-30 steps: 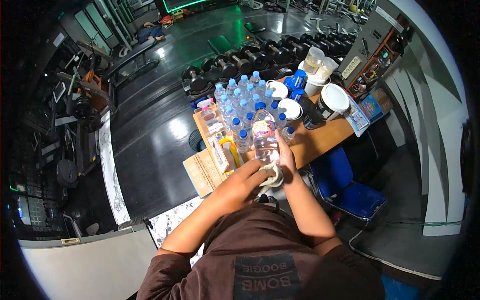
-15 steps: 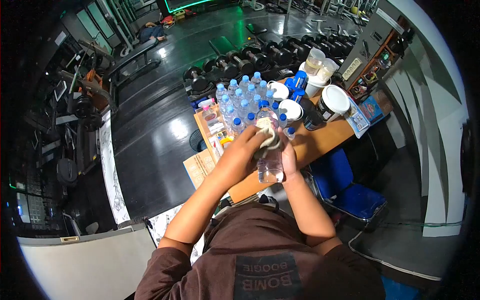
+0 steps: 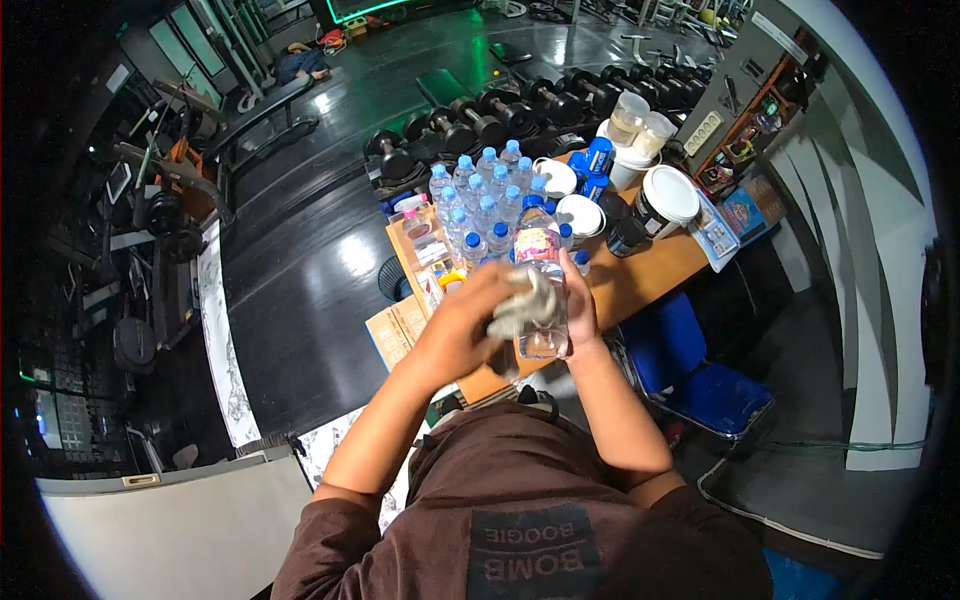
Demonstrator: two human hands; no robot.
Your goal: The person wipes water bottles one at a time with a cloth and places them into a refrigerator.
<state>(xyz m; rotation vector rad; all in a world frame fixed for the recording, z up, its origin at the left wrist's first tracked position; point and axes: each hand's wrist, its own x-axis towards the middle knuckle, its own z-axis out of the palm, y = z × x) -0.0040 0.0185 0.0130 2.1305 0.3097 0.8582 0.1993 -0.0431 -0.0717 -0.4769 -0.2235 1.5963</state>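
Observation:
My right hand [image 3: 582,312] is wrapped round the side of a clear plastic water bottle [image 3: 540,342] with a blue cap and a pinkish label. The bottle stands nearly upright in front of my chest. In my left hand [image 3: 468,318] is a bunched, pale cloth [image 3: 528,303], lying against the bottle's near side below the label. The fingers are slightly blurred but curl over the cloth. Just beyond, several blue-capped water bottles [image 3: 486,212] stand grouped on the wooden table [image 3: 640,287].
White-lidded tubs [image 3: 671,197] and a dark jar [image 3: 627,238] stand right of the bottles. A cardboard box [image 3: 398,330] is at the table's left. A blue chair [image 3: 712,395] stands at right. Dumbbells [image 3: 480,126] line a rack behind, and a white cabinet [image 3: 180,525] is at lower left.
My left hand and the cloth have shifted a little left and down along the bottle. The label now shows more fully, and the bottle has risen slightly in my right hand.

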